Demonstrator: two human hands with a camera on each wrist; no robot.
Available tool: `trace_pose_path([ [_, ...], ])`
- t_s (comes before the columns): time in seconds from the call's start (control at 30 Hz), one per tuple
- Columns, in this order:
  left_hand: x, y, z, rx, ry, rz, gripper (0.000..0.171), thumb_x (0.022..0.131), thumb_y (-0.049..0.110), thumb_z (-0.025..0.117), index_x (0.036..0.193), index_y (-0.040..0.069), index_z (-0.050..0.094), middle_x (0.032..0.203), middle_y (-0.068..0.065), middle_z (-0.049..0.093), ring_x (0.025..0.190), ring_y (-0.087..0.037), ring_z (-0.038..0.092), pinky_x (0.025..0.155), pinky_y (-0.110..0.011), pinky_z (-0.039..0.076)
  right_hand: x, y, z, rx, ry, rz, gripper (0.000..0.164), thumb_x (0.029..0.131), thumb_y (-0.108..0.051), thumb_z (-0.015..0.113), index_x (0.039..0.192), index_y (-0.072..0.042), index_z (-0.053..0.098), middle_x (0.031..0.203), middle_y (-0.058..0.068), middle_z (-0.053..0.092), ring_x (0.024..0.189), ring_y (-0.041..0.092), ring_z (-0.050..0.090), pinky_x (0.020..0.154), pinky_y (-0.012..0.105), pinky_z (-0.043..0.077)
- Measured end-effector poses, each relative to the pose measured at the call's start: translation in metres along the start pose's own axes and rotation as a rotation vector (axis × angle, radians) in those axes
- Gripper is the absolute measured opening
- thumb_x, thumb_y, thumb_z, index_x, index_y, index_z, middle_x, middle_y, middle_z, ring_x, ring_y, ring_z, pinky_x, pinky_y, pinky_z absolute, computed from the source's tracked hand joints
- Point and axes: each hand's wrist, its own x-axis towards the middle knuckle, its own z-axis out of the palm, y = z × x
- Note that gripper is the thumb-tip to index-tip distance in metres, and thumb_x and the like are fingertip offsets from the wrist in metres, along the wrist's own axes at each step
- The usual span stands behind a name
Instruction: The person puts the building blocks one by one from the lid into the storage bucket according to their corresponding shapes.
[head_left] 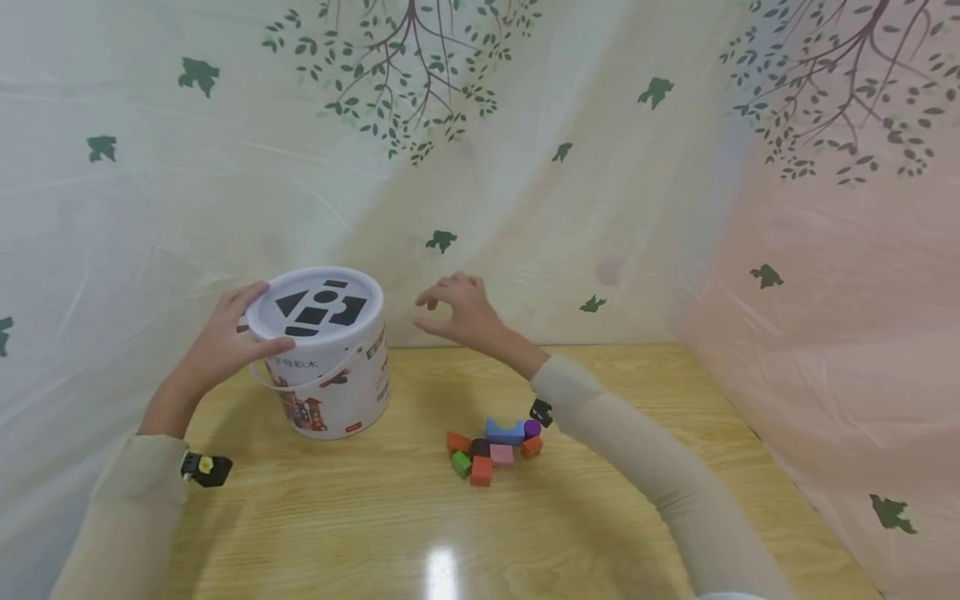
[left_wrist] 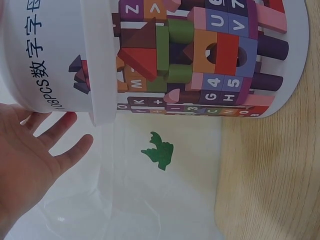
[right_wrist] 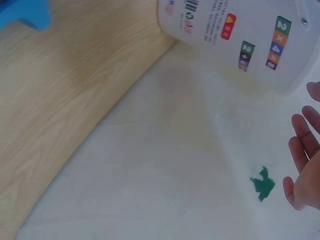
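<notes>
1. The white bucket stands upright on the table, between the two hands.
2. The left hand touches its lid at the left, fingers and thumb straight and spread apart along the rim.
3. The right hand hangs clear of the bucket's right side, thumb and fingers apart.
4. Only the head view shows the lid's dark shapes and the coloured blocks in full.
5. Only the right wrist view makes the printed sums legible.
</notes>
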Motion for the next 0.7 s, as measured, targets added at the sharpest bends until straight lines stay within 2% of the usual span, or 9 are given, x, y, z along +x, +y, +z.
trace_pose_path([
  [0.2, 0.000, 0.000, 0.001, 0.006, -0.004, 0.008, 0.109, 0.085, 0.035, 0.082, 0.165, 0.011, 0.012, 0.162, -0.030, 0.015, 0.141, -0.056, 0.029, 0.110, -0.078, 0.031, -0.023, 0.019, -0.003, 0.019, -0.003, 0.025, 0.028, 0.090, -0.028, 0.078, 0.112, -0.010, 0.075, 0.100, 0.006, 0.071, 0.102, 0.024, 0.054, 0.102, 0.053, 0.037],
  [0.43, -0.001, 0.001, 0.000, -0.003, -0.002, 0.003, 0.108, 0.086, 0.034, 0.082, 0.165, 0.011, 0.012, 0.162, -0.030, 0.015, 0.142, -0.055, 0.028, 0.112, -0.076, 0.031, -0.054, 0.035, -0.004, 0.054, -0.085, 0.058, 0.026, 0.091, -0.026, 0.077, 0.112, -0.010, 0.075, 0.100, 0.008, 0.071, 0.102, 0.024, 0.053, 0.102, 0.054, 0.035],
  [0.7, -0.002, 0.004, 0.000, -0.005, -0.010, -0.011, 0.108, 0.086, 0.035, 0.081, 0.165, 0.013, 0.011, 0.163, -0.028, 0.014, 0.143, -0.053, 0.028, 0.113, -0.075, 0.031, -0.093, 0.049, -0.001, 0.029, -0.165, 0.065, 0.024, 0.089, -0.025, 0.079, 0.108, -0.012, 0.076, 0.098, 0.007, 0.072, 0.102, 0.024, 0.055, 0.099, 0.054, 0.036],
])
